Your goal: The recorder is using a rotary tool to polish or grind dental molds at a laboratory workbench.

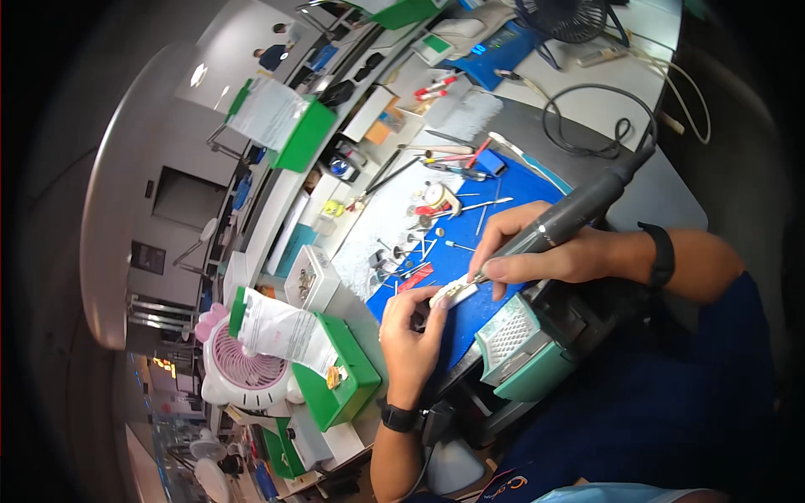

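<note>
My right hand (579, 256) is closed round a black rotary handpiece (574, 214), its cable end up and to the right. The metal tip of the tool points down-left at a small whitish piece that looks like a dental arch with teeth (453, 293). My left hand (409, 339) pinches that piece between thumb and fingers; its far end is hidden behind them. Tool tip and piece are very close, and whether they touch I cannot tell. Beneath both hands lies a blue mat (474, 323).
Loose burs and polishing discs (411, 243) lie beyond my hands. A turquoise box with a grille (520, 344) stands near me. Green bins (344, 386) with papers and a pink fan (243, 360) are at left. The handpiece cable (604, 151) loops at the upper right.
</note>
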`<state>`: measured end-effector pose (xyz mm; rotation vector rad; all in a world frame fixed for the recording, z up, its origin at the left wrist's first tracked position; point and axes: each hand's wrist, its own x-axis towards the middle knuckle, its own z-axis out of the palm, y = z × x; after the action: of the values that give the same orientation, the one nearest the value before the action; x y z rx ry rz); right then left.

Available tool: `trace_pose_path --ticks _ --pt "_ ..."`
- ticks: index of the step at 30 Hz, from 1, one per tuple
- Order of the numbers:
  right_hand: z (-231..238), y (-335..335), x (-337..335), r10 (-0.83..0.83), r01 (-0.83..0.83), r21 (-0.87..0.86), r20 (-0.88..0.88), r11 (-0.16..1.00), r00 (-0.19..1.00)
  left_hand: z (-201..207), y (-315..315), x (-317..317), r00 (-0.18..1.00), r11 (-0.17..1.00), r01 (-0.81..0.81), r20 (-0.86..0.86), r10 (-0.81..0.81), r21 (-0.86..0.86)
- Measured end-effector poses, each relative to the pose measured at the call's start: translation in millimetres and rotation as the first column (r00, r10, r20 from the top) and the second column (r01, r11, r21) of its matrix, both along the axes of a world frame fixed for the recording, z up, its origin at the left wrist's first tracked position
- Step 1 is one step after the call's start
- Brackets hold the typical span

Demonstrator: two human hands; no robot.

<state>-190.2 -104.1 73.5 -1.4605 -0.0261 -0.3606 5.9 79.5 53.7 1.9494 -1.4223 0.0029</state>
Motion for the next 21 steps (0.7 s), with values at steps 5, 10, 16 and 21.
trace_pose_path --ticks 5,10,16,21 --pt "-1.5 1.4 -0.4 -0.026 0.025 -0.075 -0.01 0.997 1.0 2.1 1.3 -1.7 1.0 1.0 -0.003 -0.013 0.002 -0.014" --pt "-6.4 6.9 2.1 -0.015 0.015 -0.067 -0.001 0.998 1.0 1.4 5.5 0.2 1.0 0.999 0.0 0.01 0.0 -0.041" --pt "-10.5 10.1 6.1 -0.03 0.029 0.02 0.054 0.999 0.998 -2.2 9.1 6.2 0.994 0.994 0.05 0.104 -0.039 -0.102" --pt "-14.5 9.5 7.1 0.004 -0.009 0.054 0.095 0.998 0.995 -5.8 13.5 9.1 0.993 0.99 0.048 0.114 -0.033 -0.134"
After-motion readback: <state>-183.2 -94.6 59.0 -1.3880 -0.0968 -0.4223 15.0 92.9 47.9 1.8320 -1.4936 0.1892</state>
